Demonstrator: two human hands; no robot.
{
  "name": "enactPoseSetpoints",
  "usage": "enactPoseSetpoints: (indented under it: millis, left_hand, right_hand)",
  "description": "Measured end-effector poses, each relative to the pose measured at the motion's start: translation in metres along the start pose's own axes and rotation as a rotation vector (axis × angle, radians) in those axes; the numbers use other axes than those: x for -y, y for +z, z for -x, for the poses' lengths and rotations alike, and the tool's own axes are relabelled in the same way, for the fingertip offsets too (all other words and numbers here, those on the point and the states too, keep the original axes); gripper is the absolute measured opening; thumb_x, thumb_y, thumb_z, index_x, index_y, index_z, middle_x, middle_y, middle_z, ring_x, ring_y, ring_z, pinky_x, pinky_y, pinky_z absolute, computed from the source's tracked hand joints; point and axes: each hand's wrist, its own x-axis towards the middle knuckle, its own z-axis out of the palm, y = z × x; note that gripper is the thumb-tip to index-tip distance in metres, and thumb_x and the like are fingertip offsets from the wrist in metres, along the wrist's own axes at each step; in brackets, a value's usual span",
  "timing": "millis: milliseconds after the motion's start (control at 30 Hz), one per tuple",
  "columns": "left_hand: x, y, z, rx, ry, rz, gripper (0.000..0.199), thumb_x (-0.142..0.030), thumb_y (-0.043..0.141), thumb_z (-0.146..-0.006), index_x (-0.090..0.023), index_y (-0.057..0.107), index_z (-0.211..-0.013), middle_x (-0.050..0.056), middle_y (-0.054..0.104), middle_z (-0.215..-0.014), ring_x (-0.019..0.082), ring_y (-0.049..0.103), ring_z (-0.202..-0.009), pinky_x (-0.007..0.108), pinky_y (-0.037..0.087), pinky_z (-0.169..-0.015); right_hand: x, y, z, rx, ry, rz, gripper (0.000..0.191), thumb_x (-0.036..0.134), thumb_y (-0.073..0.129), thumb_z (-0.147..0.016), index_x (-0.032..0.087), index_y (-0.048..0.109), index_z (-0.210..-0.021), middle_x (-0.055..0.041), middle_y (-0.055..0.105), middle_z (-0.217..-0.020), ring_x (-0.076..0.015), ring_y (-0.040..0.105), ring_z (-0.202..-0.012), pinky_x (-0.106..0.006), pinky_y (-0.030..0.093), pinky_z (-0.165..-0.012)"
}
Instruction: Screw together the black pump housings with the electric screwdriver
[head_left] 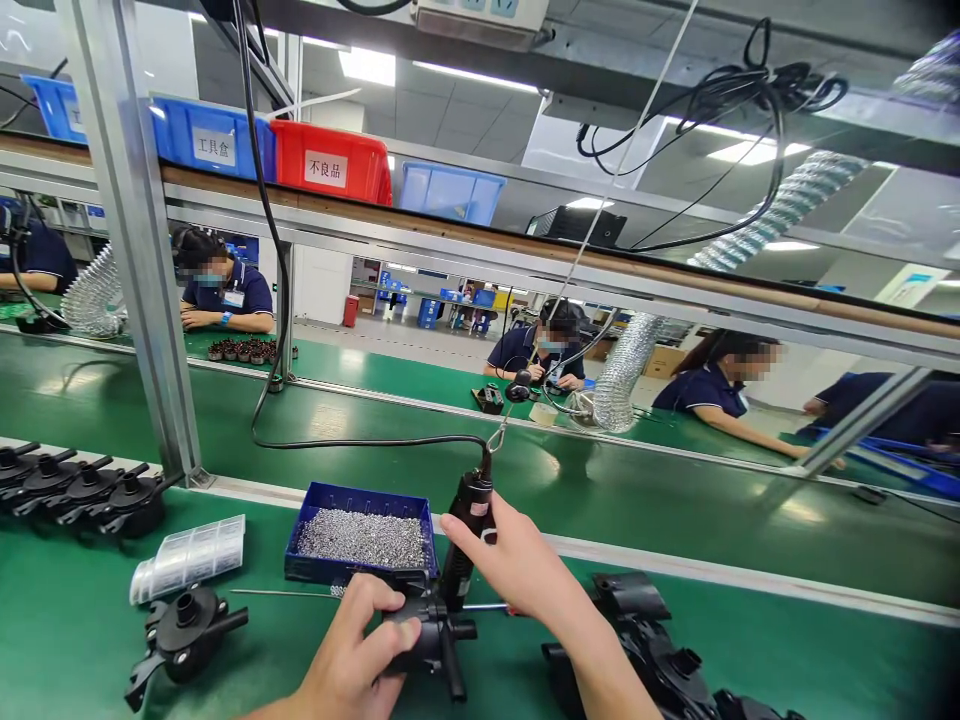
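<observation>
My left hand (358,645) grips a black plastic housing (424,635) with short pipe stubs, held low over the green bench. Above it, my right hand (517,560) is wrapped around a black electric screwdriver (474,510), which hangs from a cord and stands nearly upright. Its lower end meets the housing's far side; the bit itself is hidden. Just behind, a blue tray (300,572) is filled with small shiny metal screws (364,537). A thin metal rod (281,592) lies on the bench in front of the tray, partly covered by the housing.
Another black housing (187,630) and a curled sheet of clear labels (191,558) lie to the left. More housings stand in a row (90,490) at far left and in a pile (660,660) at right. A metal post (142,250) rises at left. Co-workers sit across the bench.
</observation>
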Motion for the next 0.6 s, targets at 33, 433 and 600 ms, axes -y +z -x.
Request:
enactPoseSetpoints:
  millis: [33, 433, 600]
  left_hand:
    - [0.0, 0.0, 0.0, -0.008, 0.016, 0.004, 0.043, 0.009, 0.058, -0.089, -0.019, 0.063, -0.12, 0.013, 0.058, -0.111, 0.023, 0.061, -0.098, 0.037, 0.061, -0.08]
    - [0.009, -0.007, -0.011, -0.093, -0.323, 0.204, 0.047, -0.002, 0.07, -0.084, -0.031, 0.075, -0.121, 0.008, 0.068, -0.127, 0.027, 0.071, -0.12, 0.042, 0.061, -0.104]
    - [0.008, 0.003, -0.022, -0.31, -1.094, 0.806, 0.065, -0.053, 0.091, -0.082, -0.026, 0.066, -0.136, 0.012, 0.071, -0.14, 0.038, 0.064, -0.139, 0.047, 0.058, -0.113]
  right_hand:
    - [0.001, -0.002, 0.002, 0.023, 0.001, 0.057, 0.039, 0.061, 0.056, -0.106, 0.025, 0.068, -0.101, -0.0079, 0.08, -0.103, -0.0295, 0.073, -0.089, -0.037, 0.05, -0.076]
    - [-0.015, 0.016, 0.039, 0.405, -0.171, -0.411, 0.024, 0.033, 0.061, -0.101, 0.02, 0.076, -0.087, 0.0002, 0.07, -0.072, -0.0188, 0.068, -0.063, -0.028, 0.053, -0.064]
    - [-0.019, 0.08, 0.046, 0.045, -0.14, -0.585, 0.053, 0.062, 0.049, -0.107, 0.018, 0.079, -0.113, -0.0069, 0.072, -0.085, -0.0248, 0.071, -0.074, -0.038, 0.062, -0.074]
